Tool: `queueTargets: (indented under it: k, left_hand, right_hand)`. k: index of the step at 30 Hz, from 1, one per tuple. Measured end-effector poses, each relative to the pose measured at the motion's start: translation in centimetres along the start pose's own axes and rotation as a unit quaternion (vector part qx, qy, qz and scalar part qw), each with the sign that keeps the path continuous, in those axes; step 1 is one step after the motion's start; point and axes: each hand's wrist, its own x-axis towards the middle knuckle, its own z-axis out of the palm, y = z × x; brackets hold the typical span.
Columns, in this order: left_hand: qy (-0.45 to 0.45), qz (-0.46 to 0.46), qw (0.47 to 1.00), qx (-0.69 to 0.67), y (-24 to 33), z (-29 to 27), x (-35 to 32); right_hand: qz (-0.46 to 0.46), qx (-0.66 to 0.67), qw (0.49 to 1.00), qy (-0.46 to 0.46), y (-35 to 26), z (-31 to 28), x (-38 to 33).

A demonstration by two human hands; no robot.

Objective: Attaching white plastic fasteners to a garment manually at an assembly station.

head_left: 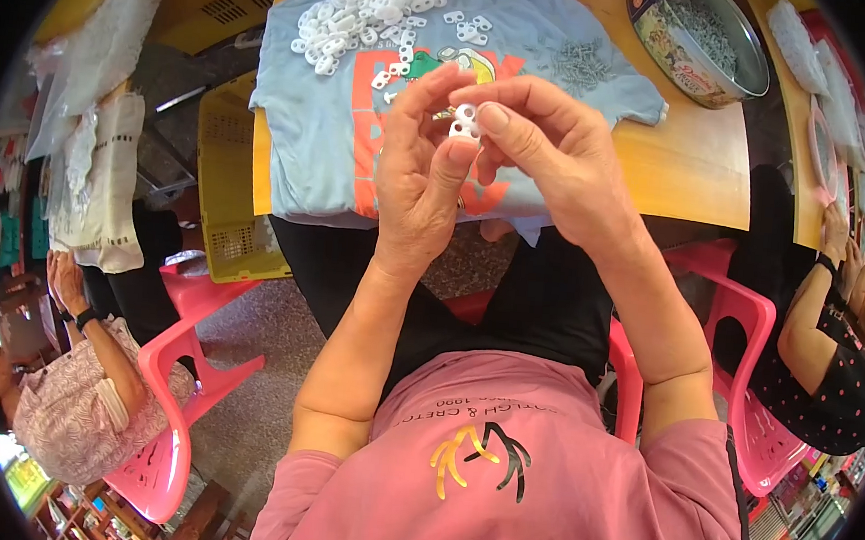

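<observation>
My left hand (414,173) and my right hand (566,159) meet above a light-blue T-shirt (305,151) spread on the table. Pinched between their fingertips is a small white plastic piece (466,122) with round holes in it. The left thumb presses it from below, and the right thumb and forefinger are at its upper right side. Just beyond the hands, a heap of white plastic pieces (376,7) lies on the shirt. Several similar pieces (469,28) sit apart to its right. Further right is a small pile of grey screws (581,65).
A round tin (674,48) of metal screws stands at the table's far right. Below the table's left side is a yellow plastic crate (232,196). Other people sit on pink chairs at both sides, one at left (118,399), another at right (813,347).
</observation>
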Motion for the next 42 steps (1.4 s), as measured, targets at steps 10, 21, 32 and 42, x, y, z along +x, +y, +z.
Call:
queueTargets:
  k: [10,21,32,42]
  left_hand:
    - [-0.069,-0.041,0.996,-0.038,0.0,-1.2,-0.7]
    - [-0.081,-0.025,0.993,-0.078,-0.2,-1.4,-0.7]
    - [-0.059,-0.011,0.990,-0.126,0.0,-1.2,-0.7]
    - [0.052,-0.069,0.981,-0.172,0.1,-0.5,-0.1]
  right_hand:
    - [-0.018,0.012,0.999,-0.024,0.2,0.4,-0.1]
    - [0.007,0.004,1.000,0.023,-0.7,1.9,-1.2]
    - [-0.070,-0.011,0.997,0.026,0.3,2.4,-0.9]
    - [-0.083,-0.222,0.972,0.001,-5.5,5.8,5.1]
